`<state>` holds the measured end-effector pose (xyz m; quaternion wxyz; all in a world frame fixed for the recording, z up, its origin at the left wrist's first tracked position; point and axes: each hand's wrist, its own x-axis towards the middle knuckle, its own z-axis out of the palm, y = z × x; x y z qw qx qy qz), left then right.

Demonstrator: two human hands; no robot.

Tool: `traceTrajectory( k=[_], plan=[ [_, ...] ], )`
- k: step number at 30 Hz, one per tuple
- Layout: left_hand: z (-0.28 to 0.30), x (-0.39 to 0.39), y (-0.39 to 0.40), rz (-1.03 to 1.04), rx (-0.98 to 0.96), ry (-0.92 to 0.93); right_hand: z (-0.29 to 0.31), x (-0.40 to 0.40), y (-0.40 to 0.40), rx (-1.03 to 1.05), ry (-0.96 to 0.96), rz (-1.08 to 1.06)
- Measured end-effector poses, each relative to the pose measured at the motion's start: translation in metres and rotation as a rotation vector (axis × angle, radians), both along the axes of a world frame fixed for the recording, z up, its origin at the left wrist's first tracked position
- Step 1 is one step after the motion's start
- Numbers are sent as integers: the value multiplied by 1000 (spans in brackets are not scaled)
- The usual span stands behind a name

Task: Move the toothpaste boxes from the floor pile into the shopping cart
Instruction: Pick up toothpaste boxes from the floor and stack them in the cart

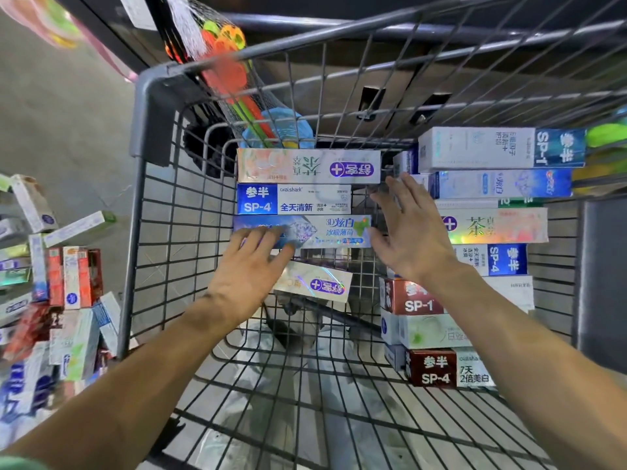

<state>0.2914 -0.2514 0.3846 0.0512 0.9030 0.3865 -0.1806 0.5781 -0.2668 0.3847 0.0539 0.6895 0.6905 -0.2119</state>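
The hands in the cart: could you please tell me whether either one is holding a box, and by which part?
Neither grips anything. The left hand lies with straight fingers on the left end of the blue 3D box; the right hand is open beside its right end.

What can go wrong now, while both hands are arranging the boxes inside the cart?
1. The left hand presses the blue 3D box; a push may knock the row beside it out of line.
2. The holographic box lies tilted below and may slide.
3. The right stack is uneven; the right hand beside it might topple it.
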Motion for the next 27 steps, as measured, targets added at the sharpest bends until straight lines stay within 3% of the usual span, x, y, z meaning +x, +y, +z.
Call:
traceTrajectory(
  k=[2, 4, 17, 24, 27],
  plan=[
    [-1, 6, -7, -73, -40, -42, -1, 0, -1, 5, 1, -1],
    [-9, 12, -13, -161, -112, 42, -2, 0, -3, 16, -3, 5],
    [-26, 9, -2, 9, -103, 25, -3, 4, -2, 24, -3, 29],
    [32, 12, 22, 96, -166, 68, 39, -9, 5, 26, 2, 73],
    [74, 6, 31, 113, -55, 17, 77, -25, 11, -25, -80, 116]
  ],
)
